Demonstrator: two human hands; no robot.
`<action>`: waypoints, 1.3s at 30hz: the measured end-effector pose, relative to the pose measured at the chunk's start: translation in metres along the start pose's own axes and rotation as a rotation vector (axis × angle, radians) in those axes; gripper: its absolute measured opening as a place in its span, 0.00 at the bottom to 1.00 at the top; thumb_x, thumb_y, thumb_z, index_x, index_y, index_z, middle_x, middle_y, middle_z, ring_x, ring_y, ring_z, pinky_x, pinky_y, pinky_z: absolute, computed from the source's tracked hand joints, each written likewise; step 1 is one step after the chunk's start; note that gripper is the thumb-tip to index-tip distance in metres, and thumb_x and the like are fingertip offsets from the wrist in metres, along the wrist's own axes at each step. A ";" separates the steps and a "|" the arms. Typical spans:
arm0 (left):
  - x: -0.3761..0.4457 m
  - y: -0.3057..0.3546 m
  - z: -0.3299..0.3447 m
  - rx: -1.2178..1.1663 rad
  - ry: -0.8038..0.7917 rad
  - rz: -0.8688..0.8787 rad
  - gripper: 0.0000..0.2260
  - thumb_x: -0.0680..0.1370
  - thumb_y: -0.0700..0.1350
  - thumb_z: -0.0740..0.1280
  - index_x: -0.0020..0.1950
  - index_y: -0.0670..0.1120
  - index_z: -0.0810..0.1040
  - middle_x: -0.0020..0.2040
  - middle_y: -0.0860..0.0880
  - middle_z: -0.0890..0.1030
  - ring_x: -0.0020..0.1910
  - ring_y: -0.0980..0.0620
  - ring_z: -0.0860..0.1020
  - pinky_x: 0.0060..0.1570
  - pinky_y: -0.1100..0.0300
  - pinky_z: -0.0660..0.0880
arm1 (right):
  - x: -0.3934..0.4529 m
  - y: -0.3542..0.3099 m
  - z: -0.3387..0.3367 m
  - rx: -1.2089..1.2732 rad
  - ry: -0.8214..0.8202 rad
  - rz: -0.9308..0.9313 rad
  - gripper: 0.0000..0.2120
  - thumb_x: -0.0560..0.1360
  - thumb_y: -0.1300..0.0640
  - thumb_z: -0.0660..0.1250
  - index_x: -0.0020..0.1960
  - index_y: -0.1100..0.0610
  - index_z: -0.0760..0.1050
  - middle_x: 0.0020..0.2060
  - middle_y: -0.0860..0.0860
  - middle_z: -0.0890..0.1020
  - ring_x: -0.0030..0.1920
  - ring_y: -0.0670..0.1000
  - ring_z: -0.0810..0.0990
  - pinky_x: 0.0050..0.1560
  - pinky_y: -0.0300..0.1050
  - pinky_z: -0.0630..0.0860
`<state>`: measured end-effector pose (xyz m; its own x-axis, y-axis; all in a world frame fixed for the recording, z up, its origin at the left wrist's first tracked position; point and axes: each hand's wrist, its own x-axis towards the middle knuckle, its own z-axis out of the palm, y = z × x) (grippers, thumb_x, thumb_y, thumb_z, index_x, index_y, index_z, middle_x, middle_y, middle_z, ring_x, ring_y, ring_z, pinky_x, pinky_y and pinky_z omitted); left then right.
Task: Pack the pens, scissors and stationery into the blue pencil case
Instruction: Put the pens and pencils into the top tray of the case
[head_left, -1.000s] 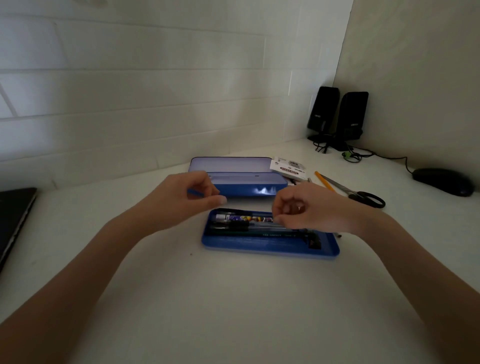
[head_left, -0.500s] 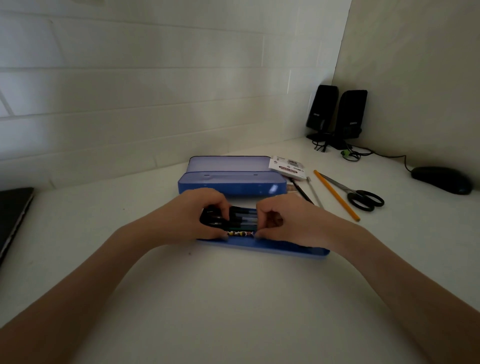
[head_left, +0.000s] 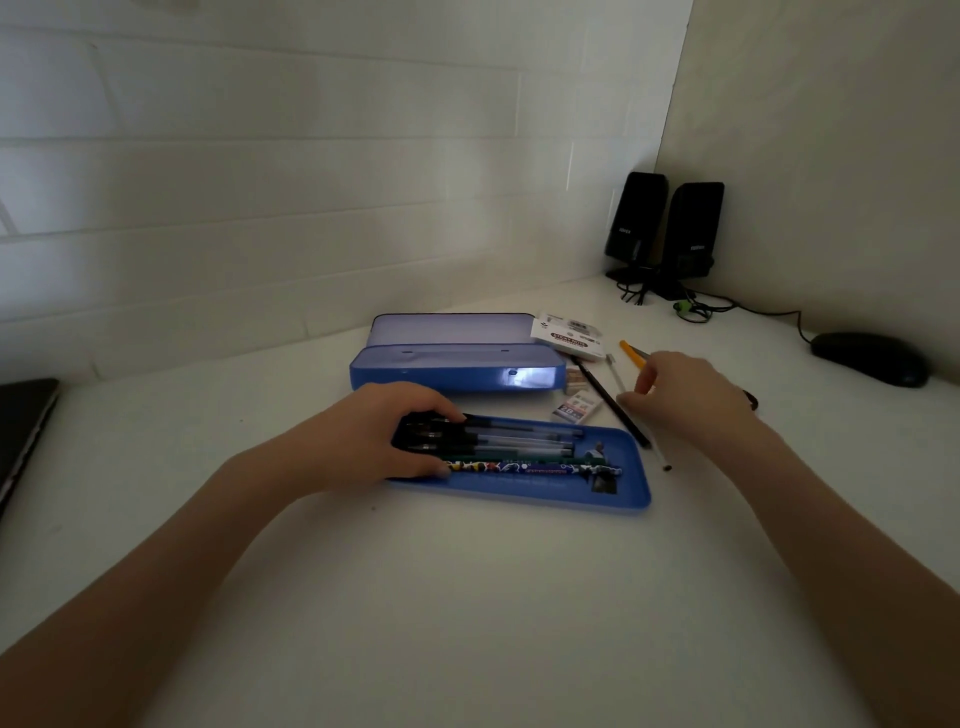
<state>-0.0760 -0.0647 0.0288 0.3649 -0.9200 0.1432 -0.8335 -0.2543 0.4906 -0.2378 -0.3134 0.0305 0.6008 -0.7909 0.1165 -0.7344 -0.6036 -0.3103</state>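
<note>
The blue pencil case tray (head_left: 631, 493) lies open on the white desk, with several pens (head_left: 519, 441) and a patterned pencil (head_left: 535, 469) inside. My left hand (head_left: 384, 434) rests on the pens' left ends, pressing them down. My right hand (head_left: 685, 397) hovers to the right of the tray with fingers apart, above a black pencil (head_left: 602, 392) and a thin refill (head_left: 615, 376). An orange pencil (head_left: 631, 353) sticks out behind it. The scissors are mostly hidden by my right hand. A lead box (head_left: 574, 408) and a sticky note pack (head_left: 569, 335) lie nearby.
The case's other blue half (head_left: 457, 371) stands open behind the tray. Two black speakers (head_left: 665, 228) with cables sit in the back corner, a black mouse (head_left: 870, 358) at the right. A dark laptop edge (head_left: 23, 431) is at the far left.
Both hands were on the pens in the tray. My right hand has since lifted off and moved right over the loose pencils; my left hand stays on the pens.
</note>
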 end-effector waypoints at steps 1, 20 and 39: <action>0.000 0.000 0.000 0.002 -0.003 0.000 0.20 0.67 0.50 0.75 0.58 0.59 0.75 0.54 0.58 0.77 0.53 0.62 0.75 0.54 0.72 0.69 | 0.002 -0.001 0.003 -0.013 -0.013 0.012 0.12 0.72 0.48 0.68 0.48 0.55 0.74 0.43 0.52 0.79 0.43 0.52 0.77 0.42 0.47 0.75; 0.001 -0.002 0.001 0.010 0.012 0.002 0.19 0.67 0.52 0.75 0.55 0.60 0.76 0.55 0.59 0.78 0.54 0.62 0.75 0.55 0.72 0.70 | -0.019 -0.030 -0.008 0.322 0.057 -0.238 0.06 0.70 0.52 0.70 0.40 0.51 0.74 0.37 0.47 0.78 0.36 0.46 0.77 0.32 0.41 0.73; -0.006 0.028 0.015 0.053 -0.264 0.172 0.29 0.69 0.62 0.67 0.69 0.63 0.63 0.72 0.66 0.56 0.71 0.71 0.49 0.69 0.73 0.43 | -0.027 -0.037 0.002 0.350 -0.076 -0.601 0.02 0.75 0.52 0.65 0.45 0.46 0.76 0.35 0.43 0.77 0.32 0.35 0.72 0.33 0.31 0.65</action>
<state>-0.1081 -0.0708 0.0288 0.1025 -0.9947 -0.0110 -0.8966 -0.0971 0.4321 -0.2258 -0.2691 0.0368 0.9008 -0.3132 0.3007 -0.1308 -0.8560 -0.5001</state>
